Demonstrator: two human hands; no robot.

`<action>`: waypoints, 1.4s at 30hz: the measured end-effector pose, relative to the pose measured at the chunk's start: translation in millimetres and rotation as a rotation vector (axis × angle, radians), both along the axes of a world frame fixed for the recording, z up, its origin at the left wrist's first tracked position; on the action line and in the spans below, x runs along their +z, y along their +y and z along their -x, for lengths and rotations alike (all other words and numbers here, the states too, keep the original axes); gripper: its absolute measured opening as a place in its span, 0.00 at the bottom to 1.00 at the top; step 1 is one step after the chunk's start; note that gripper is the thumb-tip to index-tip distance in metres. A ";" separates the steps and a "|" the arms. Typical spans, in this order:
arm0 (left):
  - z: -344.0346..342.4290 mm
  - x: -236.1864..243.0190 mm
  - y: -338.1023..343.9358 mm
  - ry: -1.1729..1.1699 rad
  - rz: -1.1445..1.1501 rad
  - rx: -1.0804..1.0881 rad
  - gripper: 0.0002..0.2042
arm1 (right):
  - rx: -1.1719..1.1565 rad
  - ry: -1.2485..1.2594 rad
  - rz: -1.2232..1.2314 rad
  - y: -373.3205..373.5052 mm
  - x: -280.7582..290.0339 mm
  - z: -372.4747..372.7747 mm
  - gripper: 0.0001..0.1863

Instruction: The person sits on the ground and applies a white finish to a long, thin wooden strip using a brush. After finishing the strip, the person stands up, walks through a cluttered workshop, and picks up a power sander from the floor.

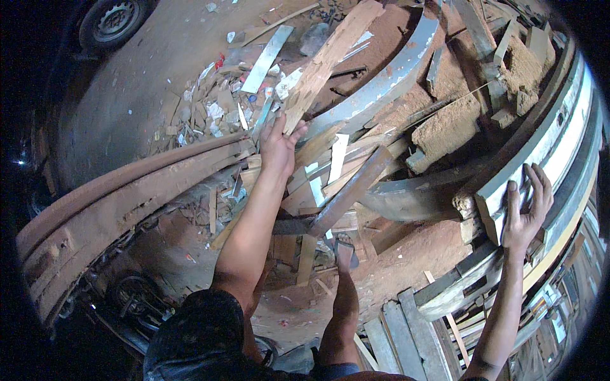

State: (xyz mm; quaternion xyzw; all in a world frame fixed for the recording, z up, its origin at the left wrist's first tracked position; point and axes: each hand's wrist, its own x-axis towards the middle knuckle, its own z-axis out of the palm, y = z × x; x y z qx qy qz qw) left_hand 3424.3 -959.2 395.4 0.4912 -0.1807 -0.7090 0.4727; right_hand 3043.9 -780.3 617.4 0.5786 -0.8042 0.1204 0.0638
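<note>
My left hand (278, 147) is closed around the near end of a rough, pale wooden board (330, 60). The board slants away from me, up and to the right, over a pile of scrap wood. My right hand (526, 213) rests on a long white-painted beam (551, 162) at the right, its fingers spread over the surface and the thumb apart from them. Beneath the left hand lie offcuts and splintered strips, with a brown wooden bar (351, 190) tilted across them.
A long, thick brown beam (140, 181) runs in from the left. Sawdust covers a grey metal frame (381, 82) ahead. Grey planks (406, 336) are stacked at the lower right. A vehicle wheel (115, 22) stands at the far left. My foot (345, 251) is among the scraps.
</note>
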 end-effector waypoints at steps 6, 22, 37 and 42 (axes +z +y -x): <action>-28.5 27.1 64.5 0.041 -0.123 -0.082 0.16 | -0.011 -0.021 0.039 0.7 -2.1 2.3 0.20; -132.3 24.7 213.7 -0.583 -0.484 -0.816 0.35 | -0.045 -0.139 0.182 3.6 7.4 -2.7 0.20; -279.8 254.7 345.2 -0.788 -0.409 -0.777 0.14 | -0.060 -0.613 0.180 101.3 68.6 -76.3 0.20; -271.8 309.3 349.0 -0.765 -0.188 -0.802 0.16 | -0.248 -0.856 0.274 260.5 83.2 -191.2 0.09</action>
